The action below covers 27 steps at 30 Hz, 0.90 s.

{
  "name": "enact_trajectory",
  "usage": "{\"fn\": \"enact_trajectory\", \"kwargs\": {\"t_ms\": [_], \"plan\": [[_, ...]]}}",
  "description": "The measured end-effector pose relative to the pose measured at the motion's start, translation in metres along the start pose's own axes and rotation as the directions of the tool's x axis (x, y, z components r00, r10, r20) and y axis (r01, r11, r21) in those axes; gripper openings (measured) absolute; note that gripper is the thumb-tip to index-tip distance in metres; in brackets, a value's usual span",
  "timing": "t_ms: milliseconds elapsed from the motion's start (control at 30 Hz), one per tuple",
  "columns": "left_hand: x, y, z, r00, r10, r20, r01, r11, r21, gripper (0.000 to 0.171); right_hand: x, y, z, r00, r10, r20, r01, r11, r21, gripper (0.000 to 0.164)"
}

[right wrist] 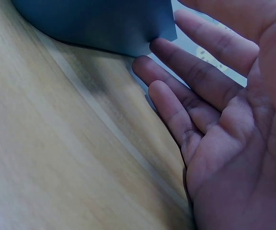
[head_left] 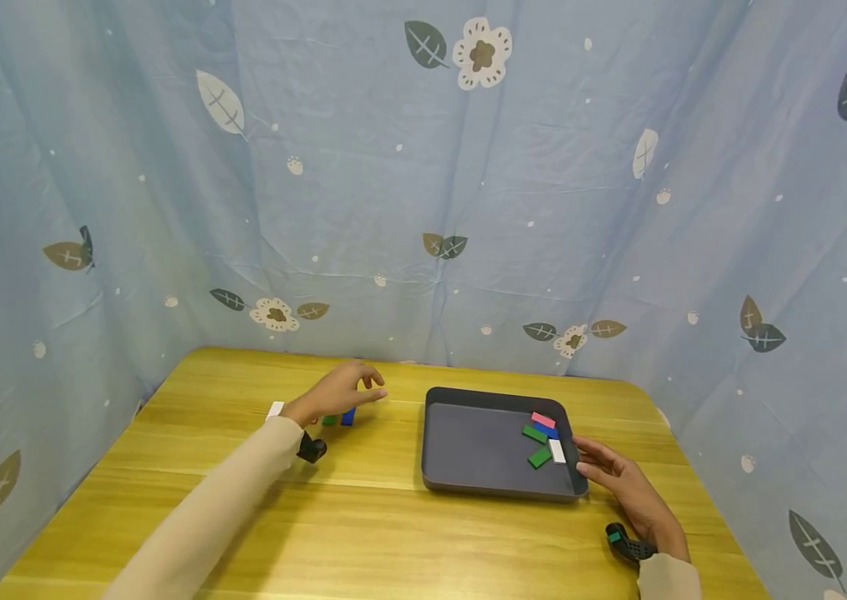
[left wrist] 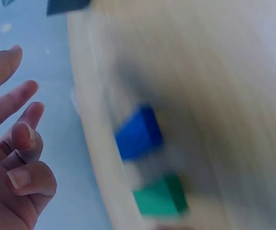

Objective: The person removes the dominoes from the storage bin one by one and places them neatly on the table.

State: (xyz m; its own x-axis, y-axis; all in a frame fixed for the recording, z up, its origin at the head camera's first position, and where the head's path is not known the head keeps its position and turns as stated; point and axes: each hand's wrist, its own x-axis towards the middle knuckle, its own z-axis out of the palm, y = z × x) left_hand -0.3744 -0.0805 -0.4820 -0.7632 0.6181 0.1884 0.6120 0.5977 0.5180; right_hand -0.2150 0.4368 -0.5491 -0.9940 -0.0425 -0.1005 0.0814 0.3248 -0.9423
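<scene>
Where the left hand (head_left: 341, 387) hovers: between nine and ten o'clock from the dark grey tray (head_left: 468, 450) in the head view, released, thumb and fingers apart.
Blocks near it: a blue block (head_left: 348, 417) just under the fingers, toward half past five; a green block (head_left: 329, 420) at seven o'clock; a reddish block, mostly hidden, close by; a white block (head_left: 275, 408) beyond the wrist, between eight and nine.
Right hand (head_left: 632, 490): released, clenching nothing, fingers only slightly bent, tips touching the tray's wall between three and four o'clock.
Tray's load: clustered right of its middle, a pink slab (head_left: 543, 420), a blue slab (head_left: 547, 431) and a green slab (head_left: 534, 433) at two o'clock, a white slab (head_left: 557, 451) at three, another green slab (head_left: 539, 457) at four.
Wooden table (head_left: 363, 542): under everything, with a floral blue curtain (head_left: 348, 167) at twelve o'clock.
</scene>
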Motion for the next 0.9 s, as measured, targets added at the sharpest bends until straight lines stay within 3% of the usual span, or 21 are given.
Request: {"fn": "enact_trajectory", "kwargs": {"t_ms": [133, 433, 900], "plan": [[0.017, 0.018, 0.009, 1.0, 0.016, -0.012, -0.016, 1.0, -0.006, 0.022, 0.001, -0.001, -0.001, 1.0, -0.007, -0.002, 0.007, 1.0, -0.009, 0.062], [0.049, 0.057, 0.034, 0.988, 0.156, 0.011, -0.156, 0.988, 0.008, 0.016, 0.002, 0.001, 0.002, 0.999, 0.03, -0.015, -0.03, 0.999, 0.019, 0.064], [0.076, 0.1, 0.065, 0.978, 0.2, 0.064, -0.196, 0.979, -0.058, 0.017, 0.002, 0.004, -0.001, 1.0, 0.009, -0.004, -0.009, 1.0, 0.026, 0.062]]}}
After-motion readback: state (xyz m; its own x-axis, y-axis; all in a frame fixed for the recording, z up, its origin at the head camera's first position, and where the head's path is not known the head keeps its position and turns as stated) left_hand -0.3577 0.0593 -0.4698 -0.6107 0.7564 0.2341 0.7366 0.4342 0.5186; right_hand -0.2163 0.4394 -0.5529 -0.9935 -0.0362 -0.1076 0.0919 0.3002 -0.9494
